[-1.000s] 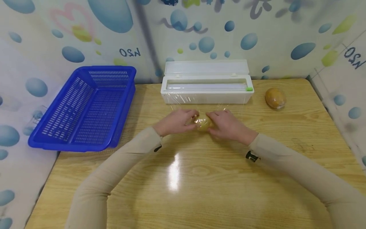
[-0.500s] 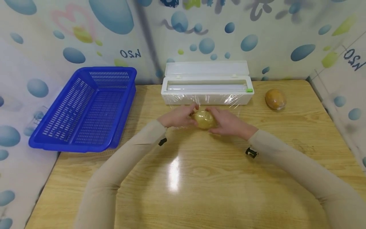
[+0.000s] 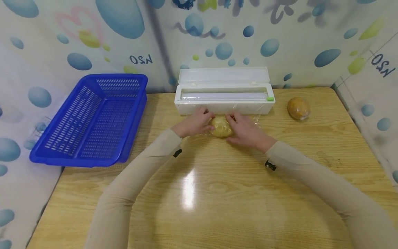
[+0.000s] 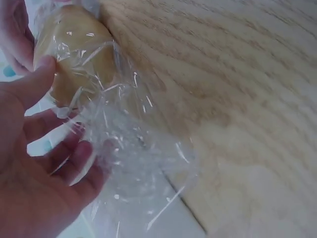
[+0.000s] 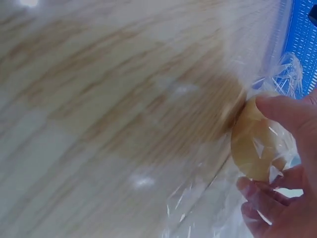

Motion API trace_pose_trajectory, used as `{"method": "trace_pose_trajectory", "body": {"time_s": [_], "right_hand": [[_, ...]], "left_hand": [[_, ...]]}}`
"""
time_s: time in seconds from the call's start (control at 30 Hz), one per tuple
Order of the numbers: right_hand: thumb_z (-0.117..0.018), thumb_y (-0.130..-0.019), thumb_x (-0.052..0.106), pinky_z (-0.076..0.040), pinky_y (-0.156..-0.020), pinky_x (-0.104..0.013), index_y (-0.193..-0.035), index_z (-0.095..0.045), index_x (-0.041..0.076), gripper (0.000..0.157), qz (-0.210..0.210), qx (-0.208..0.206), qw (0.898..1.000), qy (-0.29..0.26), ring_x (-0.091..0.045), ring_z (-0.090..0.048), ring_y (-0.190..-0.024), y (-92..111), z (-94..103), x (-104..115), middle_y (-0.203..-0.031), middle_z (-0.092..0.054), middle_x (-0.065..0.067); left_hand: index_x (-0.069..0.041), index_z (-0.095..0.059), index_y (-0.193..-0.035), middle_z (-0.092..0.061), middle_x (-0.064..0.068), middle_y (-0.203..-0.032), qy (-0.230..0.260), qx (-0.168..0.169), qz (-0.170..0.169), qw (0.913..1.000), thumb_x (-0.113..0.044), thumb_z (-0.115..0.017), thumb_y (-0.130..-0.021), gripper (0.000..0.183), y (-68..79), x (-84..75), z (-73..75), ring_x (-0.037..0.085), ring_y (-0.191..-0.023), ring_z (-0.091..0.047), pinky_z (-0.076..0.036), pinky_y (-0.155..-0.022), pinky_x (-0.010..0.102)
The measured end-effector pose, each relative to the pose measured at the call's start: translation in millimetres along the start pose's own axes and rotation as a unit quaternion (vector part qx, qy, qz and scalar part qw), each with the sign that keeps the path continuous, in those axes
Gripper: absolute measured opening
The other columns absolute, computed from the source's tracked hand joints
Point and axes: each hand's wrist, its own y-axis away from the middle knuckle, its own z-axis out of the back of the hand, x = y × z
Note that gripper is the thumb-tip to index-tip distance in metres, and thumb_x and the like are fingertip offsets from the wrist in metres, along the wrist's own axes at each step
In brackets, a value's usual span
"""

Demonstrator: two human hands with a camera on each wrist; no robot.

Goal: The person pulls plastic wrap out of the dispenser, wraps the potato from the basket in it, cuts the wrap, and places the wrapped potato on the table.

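A yellowish potato (image 3: 221,127) with clear cling film (image 4: 136,144) over it lies on the table just in front of a white film dispenser (image 3: 224,108). My left hand (image 3: 194,123) holds its left end, the thumb on the potato and the fingers curled in against loose film. From the other side my right hand (image 3: 247,133) grips it, thumb on top and fingers round the far side, as the right wrist view shows. Crumpled film spreads from the potato toward the dispenser in the left wrist view.
The dispenser's lid (image 3: 224,75) stands raised, with a film roll (image 3: 224,95) inside and a green slider at its right end. A film-wrapped, orange-brown round item (image 3: 298,108) sits at the back right. At the left is a blue plastic basket (image 3: 79,161). Patterned walls border the table.
Both hands have moved the potato slightly away from the body, closer to the dispenser. The film stretched between potato and dispenser has slackened and gathered around the potato.
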Motion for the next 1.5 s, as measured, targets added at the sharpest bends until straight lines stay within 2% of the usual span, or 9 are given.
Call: {"method": "trace_pose_trajectory", "body": {"time_s": [0.1, 0.27, 0.43, 0.57, 0.73, 0.93, 1.07, 1.33, 1.5], "right_hand": [[-0.082, -0.078, 0.031, -0.042, -0.095, -0.050, -0.138, -0.037, -0.015, 0.087, -0.002, -0.006, 1.000, -0.011, -0.039, -0.052, -0.107, -2, -1.1, -1, -0.126, -0.044, -0.027], [-0.081, -0.080, 0.030, -0.042, -0.096, -0.051, -0.139, -0.036, -0.013, 0.086, -0.027, 0.008, 0.999, -0.029, -0.041, -0.052, -0.110, -5, -1.5, -2, -0.131, -0.045, -0.029], [-0.081, -0.080, 0.027, -0.042, -0.097, -0.051, -0.141, -0.033, -0.008, 0.085, -0.051, 0.022, 0.997, -0.060, -0.042, -0.053, -0.111, -8, -1.5, -5, -0.131, -0.047, -0.028], [-0.080, -0.080, 0.023, -0.043, -0.096, -0.049, -0.138, -0.033, -0.005, 0.079, -0.071, 0.037, 0.991, -0.107, -0.040, -0.055, -0.109, -10, 0.4, -9, -0.126, -0.051, -0.026], [-0.078, -0.082, 0.020, -0.042, -0.097, -0.049, -0.135, -0.037, -0.005, 0.072, -0.066, 0.046, 0.987, -0.139, -0.039, -0.052, -0.114, -13, 2.8, -18, -0.126, -0.051, -0.026], [-0.077, -0.083, 0.026, -0.037, -0.099, -0.053, -0.141, -0.040, -0.005, 0.075, -0.043, 0.016, 0.997, -0.057, -0.039, -0.043, -0.117, -8, 1.8, -21, -0.127, -0.043, -0.025], [-0.074, -0.085, 0.034, -0.036, -0.095, -0.056, -0.145, -0.034, -0.006, 0.082, -0.039, 0.023, 0.999, 0.005, -0.038, -0.040, -0.117, -2, 1.1, -19, -0.126, -0.042, -0.024], [-0.073, -0.087, 0.024, -0.036, -0.100, -0.055, -0.146, -0.026, -0.011, 0.083, -0.023, 0.030, 0.997, -0.065, -0.041, -0.042, -0.122, 7, 0.6, -25, -0.138, -0.037, -0.030], [-0.073, -0.086, 0.018, -0.034, -0.103, -0.053, -0.145, -0.028, -0.010, 0.080, -0.008, 0.020, 0.995, -0.101, -0.042, -0.042, -0.123, 10, 0.8, -29, -0.139, -0.036, -0.029]], "left_hand": [[0.006, -0.057, -0.122, -0.054, 0.018, -0.115, -0.016, -0.022, -0.012, 0.9996, -0.021, -0.068, -0.092, 0.042, -0.9, -1.1, -0.3, 0.029, -0.108, -0.049, -0.040, -0.095, 0.038], [0.004, -0.054, -0.123, -0.062, 0.014, -0.108, 0.020, -0.038, 0.003, 0.9991, -0.017, -0.069, -0.091, 0.041, 0.7, -1.6, -0.4, 0.026, -0.100, -0.057, -0.044, -0.091, 0.036], [-0.001, -0.056, -0.119, -0.063, 0.012, -0.112, 0.039, -0.032, 0.008, 0.9987, -0.017, -0.072, -0.089, 0.038, 4.0, 0.2, 0.2, 0.025, -0.101, -0.059, -0.046, -0.090, 0.034], [-0.001, -0.053, -0.125, -0.061, 0.013, -0.119, 0.055, -0.019, 0.004, 0.9983, -0.015, -0.077, -0.083, 0.051, 5.3, 5.8, 0.3, 0.026, -0.109, -0.057, -0.044, -0.096, 0.035], [-0.001, -0.049, -0.121, -0.060, 0.015, -0.118, 0.058, -0.023, -0.010, 0.9980, -0.008, -0.075, -0.084, 0.045, 7.2, 11.9, -0.5, 0.029, -0.110, -0.056, -0.044, -0.096, 0.037], [-0.001, -0.051, -0.109, -0.063, 0.015, -0.105, 0.024, -0.040, -0.050, 0.9977, -0.001, -0.071, -0.086, 0.031, 10.0, 18.6, -3.2, 0.030, -0.098, -0.060, -0.048, -0.087, 0.038], [-0.001, -0.055, -0.106, -0.062, 0.013, -0.104, -0.018, -0.044, -0.065, 0.9967, -0.004, -0.070, -0.088, 0.024, 11.8, 19.6, -5.2, 0.029, -0.100, -0.057, -0.046, -0.090, 0.037], [-0.002, -0.065, -0.109, -0.052, 0.014, -0.109, -0.107, -0.075, -0.051, 0.9902, -0.018, -0.066, -0.093, 0.022, 20.6, 18.8, -8.1, 0.031, -0.105, -0.043, -0.036, -0.093, 0.042], [-0.005, -0.059, -0.122, -0.058, 0.012, -0.121, -0.124, -0.048, -0.027, 0.9907, -0.017, -0.063, -0.094, 0.031, 26.3, 20.5, -10.7, 0.032, -0.115, -0.048, -0.038, -0.096, 0.049]]}}
